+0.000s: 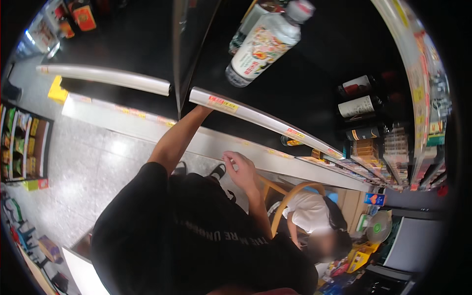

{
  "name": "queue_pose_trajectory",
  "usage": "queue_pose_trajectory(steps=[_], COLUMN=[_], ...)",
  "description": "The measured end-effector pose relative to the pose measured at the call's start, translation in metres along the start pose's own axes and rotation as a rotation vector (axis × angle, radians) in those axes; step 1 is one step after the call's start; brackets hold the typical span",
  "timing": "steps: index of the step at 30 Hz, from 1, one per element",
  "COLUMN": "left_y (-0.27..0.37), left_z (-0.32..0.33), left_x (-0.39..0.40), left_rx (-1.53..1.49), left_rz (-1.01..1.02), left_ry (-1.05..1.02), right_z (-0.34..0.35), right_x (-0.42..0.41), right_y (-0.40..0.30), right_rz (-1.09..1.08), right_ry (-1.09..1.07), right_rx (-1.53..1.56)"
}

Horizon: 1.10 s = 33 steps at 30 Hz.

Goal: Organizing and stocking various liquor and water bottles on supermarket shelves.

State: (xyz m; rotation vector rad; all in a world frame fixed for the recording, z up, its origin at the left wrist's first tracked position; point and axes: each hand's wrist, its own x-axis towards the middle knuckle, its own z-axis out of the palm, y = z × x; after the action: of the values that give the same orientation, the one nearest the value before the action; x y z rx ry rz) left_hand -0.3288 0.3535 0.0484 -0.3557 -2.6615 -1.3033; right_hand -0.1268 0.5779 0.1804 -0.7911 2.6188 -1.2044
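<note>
My left forearm (pixel 184 134) reaches beneath the price rail (pixel 258 120) of a dark shelf, and the rail hides my left hand. My right hand (pixel 241 169) hangs in front of the shelf unit's white base, its fingers loosely bent, with no object visible in it. Above the rail, a clear plastic bottle (pixel 261 48) with a white, flower-patterned label stands on the dark shelf, tilted in this view. Another bottle (pixel 247 27) is partly hidden behind it. Farther right are several dark bottles, one with a pale label (pixel 356 107).
An upright divider (pixel 180 55) separates two shelf bays. A yellow object (pixel 58 90) is at the left bay's end. On the right, a person in a white top (pixel 309 212) is beside a wooden chair (pixel 282 206). A snack rack (pixel 24 143) stands at the far left, across the tiled floor (pixel 114 155).
</note>
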Motion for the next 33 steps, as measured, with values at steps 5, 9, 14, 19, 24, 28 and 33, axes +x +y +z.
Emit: queue_pose_trajectory(steps=[5, 9, 14, 19, 24, 28, 33], left_y=[-0.012, -0.024, -0.034, -0.042, -0.037, -0.003, 0.045], left_z=[-0.006, -0.011, -0.014, -0.011, 0.006, 0.018, 0.025], left_x=[0.004, -0.001, -0.002, -0.004, -0.013, -0.031, -0.060], left_rx=[0.042, 0.066, 0.082, 0.089, 0.080, -0.005, -0.243], left_rz=[0.002, 0.000, 0.003, 0.022, 0.097, 0.069, -0.008], left_ry=[-0.069, -0.109, -0.138, -0.154, -0.112, -0.092, 0.097], right_z=[-0.006, -0.005, -0.003, 0.004, 0.012, 0.017, 0.025], right_x=[0.004, 0.009, 0.015, 0.028, 0.068, 0.103, 0.124], right_y=[0.016, 0.026, 0.035, 0.043, 0.058, 0.062, 0.062], right_rz=[-0.039, -0.068, -0.098, -0.080, 0.010, -0.044, 0.021], right_ry=[0.023, 0.039, 0.075, 0.219, 0.482, 0.721, 0.586], right_rx=[0.012, 0.014, 0.020, 0.160, 0.166, -0.055, 0.262])
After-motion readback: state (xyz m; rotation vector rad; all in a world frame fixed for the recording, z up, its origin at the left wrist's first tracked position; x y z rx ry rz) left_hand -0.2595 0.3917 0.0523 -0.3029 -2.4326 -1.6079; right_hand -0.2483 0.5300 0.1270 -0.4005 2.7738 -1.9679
